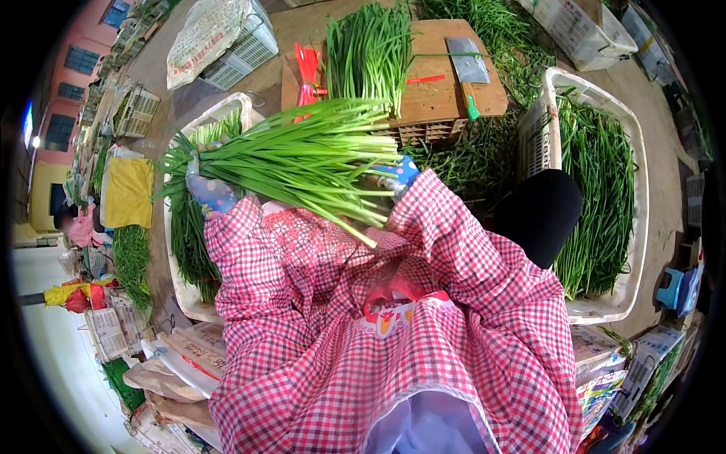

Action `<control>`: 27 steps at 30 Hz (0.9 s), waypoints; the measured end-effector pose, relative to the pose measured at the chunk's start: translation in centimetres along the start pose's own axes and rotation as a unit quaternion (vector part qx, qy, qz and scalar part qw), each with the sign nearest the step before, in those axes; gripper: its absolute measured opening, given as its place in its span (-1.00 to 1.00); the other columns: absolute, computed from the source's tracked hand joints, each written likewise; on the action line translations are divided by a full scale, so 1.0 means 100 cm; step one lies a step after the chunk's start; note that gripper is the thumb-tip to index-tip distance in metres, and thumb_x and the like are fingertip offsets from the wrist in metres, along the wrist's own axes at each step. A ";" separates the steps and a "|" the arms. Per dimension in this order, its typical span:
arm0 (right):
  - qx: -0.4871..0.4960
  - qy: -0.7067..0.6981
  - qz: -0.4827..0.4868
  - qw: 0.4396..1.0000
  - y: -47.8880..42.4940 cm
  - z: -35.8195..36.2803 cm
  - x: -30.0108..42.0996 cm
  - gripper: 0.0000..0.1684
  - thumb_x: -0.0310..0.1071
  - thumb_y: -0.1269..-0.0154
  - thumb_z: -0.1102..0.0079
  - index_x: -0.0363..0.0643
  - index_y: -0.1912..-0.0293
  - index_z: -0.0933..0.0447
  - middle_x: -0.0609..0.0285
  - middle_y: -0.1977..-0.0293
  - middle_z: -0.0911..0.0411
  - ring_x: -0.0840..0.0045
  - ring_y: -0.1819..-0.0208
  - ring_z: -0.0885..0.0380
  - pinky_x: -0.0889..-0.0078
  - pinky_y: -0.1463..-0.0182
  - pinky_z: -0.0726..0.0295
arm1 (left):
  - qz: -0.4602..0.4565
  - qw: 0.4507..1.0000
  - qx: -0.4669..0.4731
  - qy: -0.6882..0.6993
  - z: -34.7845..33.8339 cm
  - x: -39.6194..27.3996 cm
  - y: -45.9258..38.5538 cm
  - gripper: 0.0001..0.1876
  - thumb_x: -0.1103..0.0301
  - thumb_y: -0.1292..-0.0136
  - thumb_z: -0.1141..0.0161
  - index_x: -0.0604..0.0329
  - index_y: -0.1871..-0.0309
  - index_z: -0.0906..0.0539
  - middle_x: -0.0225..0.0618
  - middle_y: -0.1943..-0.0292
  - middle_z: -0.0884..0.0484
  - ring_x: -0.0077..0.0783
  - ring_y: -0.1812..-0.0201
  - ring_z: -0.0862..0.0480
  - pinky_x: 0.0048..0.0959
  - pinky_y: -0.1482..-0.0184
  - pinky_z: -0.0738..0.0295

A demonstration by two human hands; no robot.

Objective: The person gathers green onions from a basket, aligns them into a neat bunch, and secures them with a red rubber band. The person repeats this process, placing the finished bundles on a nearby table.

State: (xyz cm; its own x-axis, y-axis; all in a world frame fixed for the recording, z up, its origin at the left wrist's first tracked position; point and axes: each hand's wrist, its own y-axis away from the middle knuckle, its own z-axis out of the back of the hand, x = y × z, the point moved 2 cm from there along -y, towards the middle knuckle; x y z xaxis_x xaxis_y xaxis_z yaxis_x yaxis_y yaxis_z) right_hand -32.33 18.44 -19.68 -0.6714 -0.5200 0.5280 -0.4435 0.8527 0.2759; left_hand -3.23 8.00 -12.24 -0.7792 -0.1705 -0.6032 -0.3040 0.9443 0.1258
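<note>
A loose bunch of garlic chives [283, 153] lies across my lap level, leaf tips to the left, pale stem ends fanned out to the right. My left hand [207, 184], in a grey glove with a blue patterned cuff, grips its leafy end. At the stem end is my right hand [391, 176], its fingers partly hidden behind the stalks it holds. Just beyond, a neat pile of chives [368, 57] rests on a wooden board [437, 102]. A cleaver [468, 62] with a green-tipped handle and red ties [307, 74] also lie on the board.
White plastic crates stand on both sides: the left crate [184, 303] and right crate [604, 315] hold chives. Loose leaves [471, 164] litter the floor beside the board. A covered crate [241, 59] stands at the far left. Another person [85, 227] is at the left edge.
</note>
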 end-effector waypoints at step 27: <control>-0.083 0.125 -0.015 0.989 0.090 -0.019 0.033 -0.47 -0.35 -0.19 -0.03 -0.25 -0.14 -0.20 0.19 0.49 -0.51 0.56 0.46 -0.49 0.57 0.37 -0.45 | -0.048 0.994 0.100 -0.002 -0.002 -0.011 -0.030 -0.72 0.28 -0.20 0.10 0.28 0.15 -0.47 -0.22 0.39 -0.49 -0.25 0.28 -0.47 -0.09 -0.05 -0.33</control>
State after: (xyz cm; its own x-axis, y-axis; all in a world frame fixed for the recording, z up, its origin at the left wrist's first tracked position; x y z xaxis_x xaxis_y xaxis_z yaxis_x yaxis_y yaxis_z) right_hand -37.40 24.45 -13.90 -0.4815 -0.5351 0.6942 -0.3442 0.8438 0.4117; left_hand -1.59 5.28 -11.82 -0.7496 -0.2624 -0.6077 -0.2625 0.9606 -0.0910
